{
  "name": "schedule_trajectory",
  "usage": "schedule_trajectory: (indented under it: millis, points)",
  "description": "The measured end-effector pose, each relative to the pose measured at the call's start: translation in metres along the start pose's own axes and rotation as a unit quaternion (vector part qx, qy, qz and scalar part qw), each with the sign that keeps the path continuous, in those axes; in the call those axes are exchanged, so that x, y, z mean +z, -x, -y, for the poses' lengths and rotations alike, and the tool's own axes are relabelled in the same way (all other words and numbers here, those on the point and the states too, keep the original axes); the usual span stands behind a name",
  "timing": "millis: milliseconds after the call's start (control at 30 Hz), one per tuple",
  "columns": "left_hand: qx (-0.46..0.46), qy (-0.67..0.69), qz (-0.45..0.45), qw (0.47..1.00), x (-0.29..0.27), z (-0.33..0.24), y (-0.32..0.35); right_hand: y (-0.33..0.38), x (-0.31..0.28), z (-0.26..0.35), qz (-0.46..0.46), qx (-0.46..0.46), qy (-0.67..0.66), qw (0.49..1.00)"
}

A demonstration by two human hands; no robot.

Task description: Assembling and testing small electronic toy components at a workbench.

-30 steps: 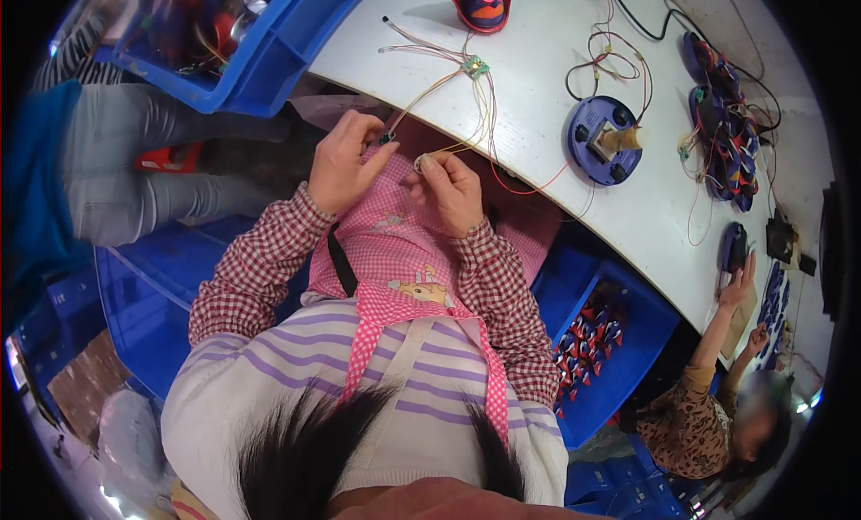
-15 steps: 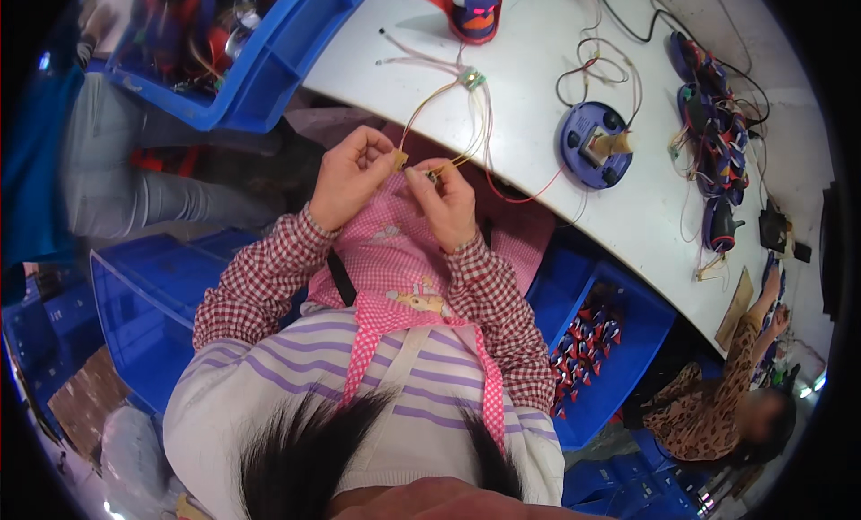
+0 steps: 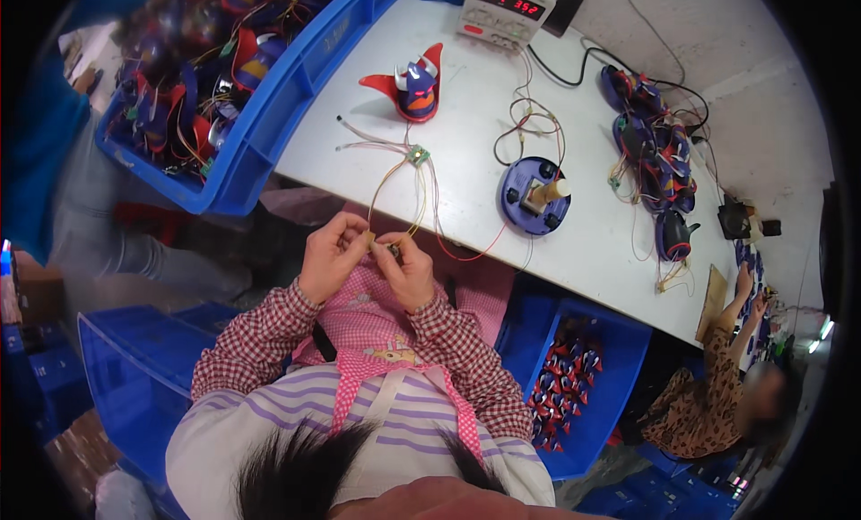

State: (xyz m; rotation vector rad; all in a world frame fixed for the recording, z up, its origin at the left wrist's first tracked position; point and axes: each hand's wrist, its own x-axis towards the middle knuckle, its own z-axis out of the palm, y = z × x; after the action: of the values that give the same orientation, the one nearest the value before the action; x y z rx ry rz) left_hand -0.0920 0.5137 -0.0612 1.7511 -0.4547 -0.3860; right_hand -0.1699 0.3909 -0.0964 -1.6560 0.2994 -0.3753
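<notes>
Left grip (image 3: 332,258) pinches tan piece (image 3: 369,238); right grip (image 3: 409,274), wired part (image 3: 394,249). Grips closer than second ago, parts near each other; circuit board (image 3: 418,155) beyond.

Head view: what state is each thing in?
Power supply: on, red digits lit.
Circuit board: on the white table, wires attached.
Toy figure: apparently upright.
Purple base: lying flat, wired.
Large crate: open, loaded.
Lower bin: open, partly filled.
Left hand: pinching a small tan piece.
Right hand: pinching a small wired part.
</notes>
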Motion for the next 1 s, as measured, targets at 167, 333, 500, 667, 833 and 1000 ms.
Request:
schedule_trajectory:
  millis: [167, 333, 500, 667, 833, 1000]
  points:
    - [-0.004, -0.007, 0.007, 1.0, 0.0009, -0.0048, -0.0007, 0.0003, -0.0008, -0.0019, -0.004, 0.006, -0.01, 1.0]
    - [0.003, -0.008, -0.002, 1.0, 0.0035, -0.0052, -0.0007, -0.0011, 0.0, 0.0018, -0.023, -0.027, 0.005, 0.999]
    - [0.011, -0.008, -0.007, 1.0, 0.0044, -0.0038, -0.0005, -0.0002, -0.0022, 0.0024, -0.024, -0.054, 0.036, 0.998]
    - [0.007, 0.002, -0.007, 1.0, 0.0061, -0.0023, -0.0006, -0.0004, -0.0008, 0.0017, -0.031, -0.075, 0.048, 0.995]
    - [-0.009, 0.027, -0.011, 1.0, 0.0085, -0.0007, -0.0002, 0.0001, -0.0001, -0.0009, -0.035, -0.086, 0.057, 0.994]
    - [-0.035, 0.043, -0.005, 0.998, 0.0083, 0.0013, 0.0001, 0.0009, 0.0022, -0.0046, -0.045, -0.092, 0.056, 0.993]
